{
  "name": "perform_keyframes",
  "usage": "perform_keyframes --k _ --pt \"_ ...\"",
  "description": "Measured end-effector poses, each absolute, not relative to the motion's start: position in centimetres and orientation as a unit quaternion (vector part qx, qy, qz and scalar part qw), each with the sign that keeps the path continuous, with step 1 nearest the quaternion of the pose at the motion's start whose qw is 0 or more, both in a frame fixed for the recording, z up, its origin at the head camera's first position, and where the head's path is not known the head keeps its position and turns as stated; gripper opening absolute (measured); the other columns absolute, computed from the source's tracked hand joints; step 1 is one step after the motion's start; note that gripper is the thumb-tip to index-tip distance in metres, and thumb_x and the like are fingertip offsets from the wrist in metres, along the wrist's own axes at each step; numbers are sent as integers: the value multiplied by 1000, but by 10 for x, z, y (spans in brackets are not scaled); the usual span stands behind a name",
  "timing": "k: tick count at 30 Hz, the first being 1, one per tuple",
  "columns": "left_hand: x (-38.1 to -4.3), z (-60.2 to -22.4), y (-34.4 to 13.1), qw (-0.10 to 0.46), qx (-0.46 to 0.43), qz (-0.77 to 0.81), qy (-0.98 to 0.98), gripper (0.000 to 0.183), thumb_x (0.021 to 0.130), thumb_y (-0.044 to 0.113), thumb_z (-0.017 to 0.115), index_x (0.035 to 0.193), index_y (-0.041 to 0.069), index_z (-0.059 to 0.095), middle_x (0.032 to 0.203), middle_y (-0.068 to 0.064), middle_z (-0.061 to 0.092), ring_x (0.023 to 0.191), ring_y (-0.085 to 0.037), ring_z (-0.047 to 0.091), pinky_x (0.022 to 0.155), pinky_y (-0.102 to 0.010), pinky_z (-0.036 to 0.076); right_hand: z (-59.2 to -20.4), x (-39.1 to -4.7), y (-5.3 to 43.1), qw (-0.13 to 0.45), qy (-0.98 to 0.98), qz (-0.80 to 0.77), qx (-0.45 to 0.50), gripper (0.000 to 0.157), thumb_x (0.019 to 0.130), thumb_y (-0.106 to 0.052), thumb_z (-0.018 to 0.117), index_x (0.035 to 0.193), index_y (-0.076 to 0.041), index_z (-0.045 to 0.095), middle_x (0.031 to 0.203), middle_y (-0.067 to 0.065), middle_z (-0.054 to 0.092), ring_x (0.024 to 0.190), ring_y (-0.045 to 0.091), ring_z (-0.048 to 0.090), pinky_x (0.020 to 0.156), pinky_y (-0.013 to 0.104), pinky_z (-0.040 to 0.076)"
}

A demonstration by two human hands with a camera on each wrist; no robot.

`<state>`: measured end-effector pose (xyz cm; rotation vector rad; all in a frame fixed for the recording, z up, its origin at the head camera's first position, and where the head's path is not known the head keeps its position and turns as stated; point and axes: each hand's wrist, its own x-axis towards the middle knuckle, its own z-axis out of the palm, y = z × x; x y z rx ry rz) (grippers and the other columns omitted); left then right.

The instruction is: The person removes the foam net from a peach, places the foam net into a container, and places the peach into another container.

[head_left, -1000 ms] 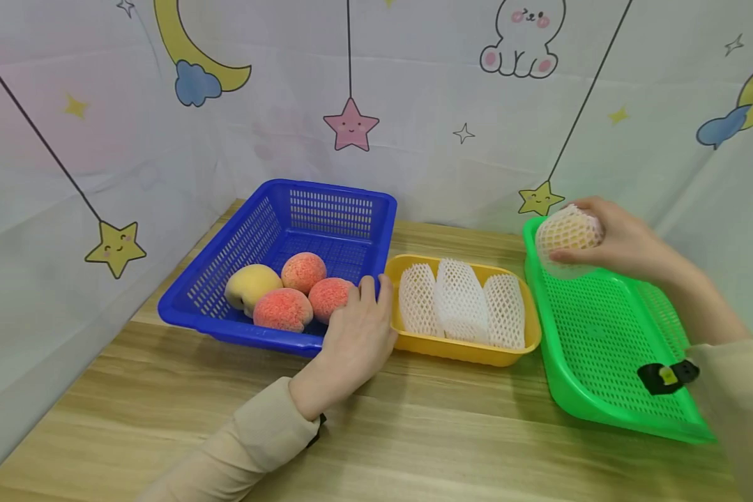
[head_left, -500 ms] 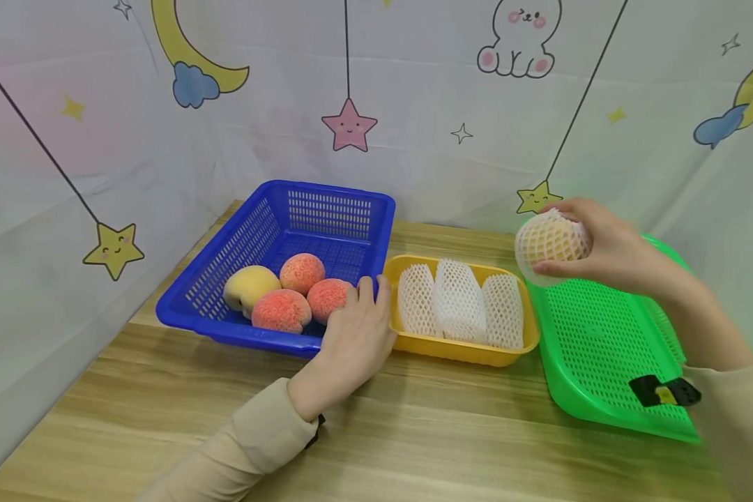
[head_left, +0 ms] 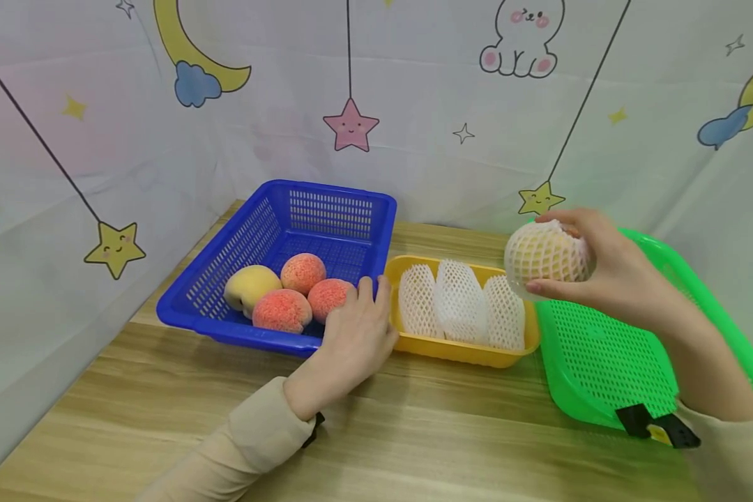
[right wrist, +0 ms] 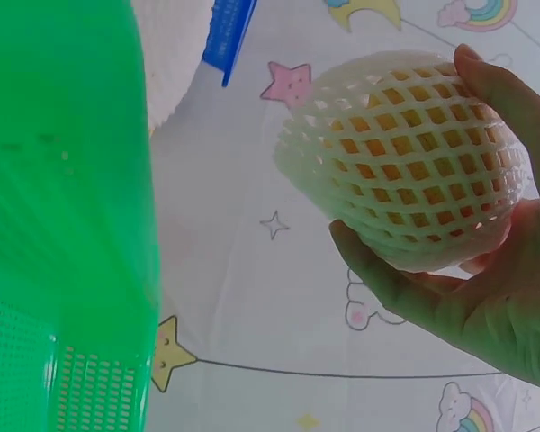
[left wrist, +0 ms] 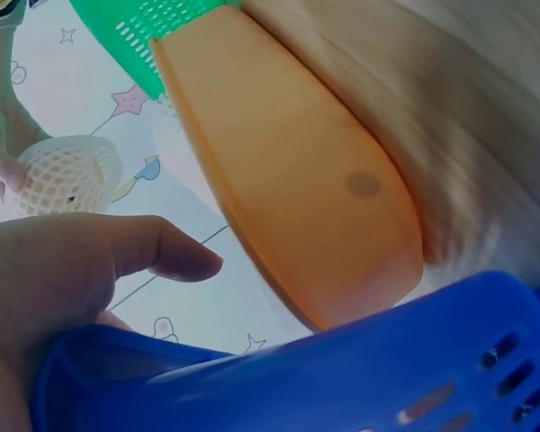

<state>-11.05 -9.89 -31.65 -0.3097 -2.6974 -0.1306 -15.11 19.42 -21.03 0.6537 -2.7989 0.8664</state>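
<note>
My right hand point(head_left: 615, 272) holds a yellowish peach wrapped in a white foam net point(head_left: 544, 256), thumb on the near side and fingers behind. It is up over the left end of the green basket point(head_left: 577, 404). In the right wrist view, the loose end of the netted peach point(right wrist: 414, 162) points away from the palm. My left hand point(head_left: 354, 338) grips the right rim of the blue basket point(head_left: 238, 338), fingers curved over it. Close to those fingers lie a pinkish-red peach point(head_left: 328, 300) and several other peaches, one of them yellow point(head_left: 251, 287).
Between the two baskets stands a yellow tray point(head_left: 458, 352) with three white foam net sleeves point(head_left: 461, 303) in it. All stand on a wooden table point(head_left: 427, 432). A white cloth point(head_left: 414, 174) with printed stars hangs behind and at the sides.
My right hand has moved left and slightly down with the netted peach, from the green basket's back corner toward the yellow tray. The left hand has stayed on the blue rim.
</note>
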Motion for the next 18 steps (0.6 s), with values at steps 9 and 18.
perform_keyframes --k 9,18 --pt "-107 -309 -101 185 -114 -67 -974 55 82 22 64 130 0 50 99 -18 59 80 -30 57 42 -34 45 -223 -135 183 78 -927 313 193 77 71 -31 85 135 -34 43 126 2 49 87 12 55 62 23 51" --pt "-103 -304 -101 197 -115 -60 -972 45 82 23 66 121 4 53 88 -13 58 73 -27 55 40 -33 42 -237 -124 176 82 -916 344 188 78 72 -29 84 137 -35 40 134 3 46 90 12 56 64 23 52"
